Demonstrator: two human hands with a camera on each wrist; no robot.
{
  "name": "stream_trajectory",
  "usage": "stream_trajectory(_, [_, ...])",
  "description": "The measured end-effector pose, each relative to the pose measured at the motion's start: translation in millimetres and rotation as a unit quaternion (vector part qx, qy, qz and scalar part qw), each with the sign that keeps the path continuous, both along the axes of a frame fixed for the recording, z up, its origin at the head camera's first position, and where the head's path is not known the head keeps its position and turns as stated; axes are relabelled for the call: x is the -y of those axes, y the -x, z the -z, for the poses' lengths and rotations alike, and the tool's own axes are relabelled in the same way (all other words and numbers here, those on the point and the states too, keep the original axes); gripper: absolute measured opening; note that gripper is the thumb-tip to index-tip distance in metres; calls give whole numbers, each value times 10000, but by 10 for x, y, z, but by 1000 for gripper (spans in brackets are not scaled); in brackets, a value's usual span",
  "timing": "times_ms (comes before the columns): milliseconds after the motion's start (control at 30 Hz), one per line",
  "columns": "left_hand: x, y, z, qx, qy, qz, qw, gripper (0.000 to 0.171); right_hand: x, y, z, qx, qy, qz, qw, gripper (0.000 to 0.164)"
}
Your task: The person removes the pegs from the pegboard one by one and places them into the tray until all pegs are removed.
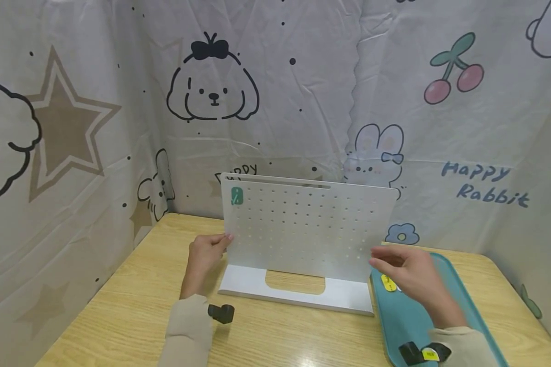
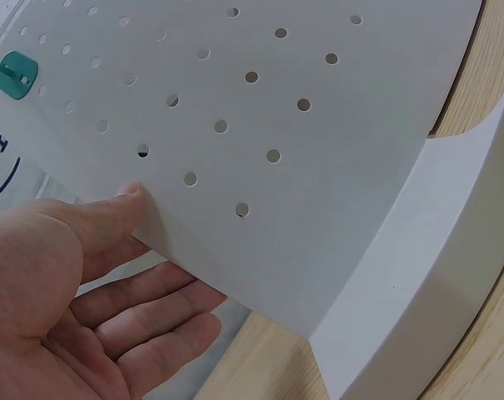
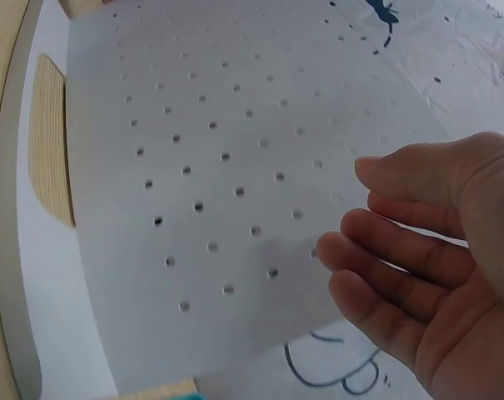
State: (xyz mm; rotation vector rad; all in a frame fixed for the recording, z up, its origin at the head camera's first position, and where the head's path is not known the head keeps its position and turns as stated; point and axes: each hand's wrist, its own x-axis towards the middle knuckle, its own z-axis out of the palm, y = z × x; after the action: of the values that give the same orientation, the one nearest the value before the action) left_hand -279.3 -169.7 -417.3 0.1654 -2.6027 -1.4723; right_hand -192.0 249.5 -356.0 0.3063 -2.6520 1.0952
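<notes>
A white pegboard with rows of round holes stands upright on its white base, which has a cut-out in the middle. Near its top left corner sits a green hook plate, also visible in the left wrist view as a green hook. My left hand pinches the board's left edge, thumb on the front face and the index finger behind. Over by the right edge, my right hand has loosely bent fingers and holds nothing. In the right wrist view its fingertips are close to the board; contact is unclear.
A teal tray lies on the wooden table to the right, partly under my right arm. Small yellow labelled pieces lie at its far end, half hidden by my hand. Printed curtains hang behind and at the sides.
</notes>
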Motion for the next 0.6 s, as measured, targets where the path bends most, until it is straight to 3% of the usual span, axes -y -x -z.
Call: stream_trajectory(600, [-13, -13, -8, 57, 54, 9, 10000, 39, 764, 317, -138, -735, 416, -906, 9923, 21])
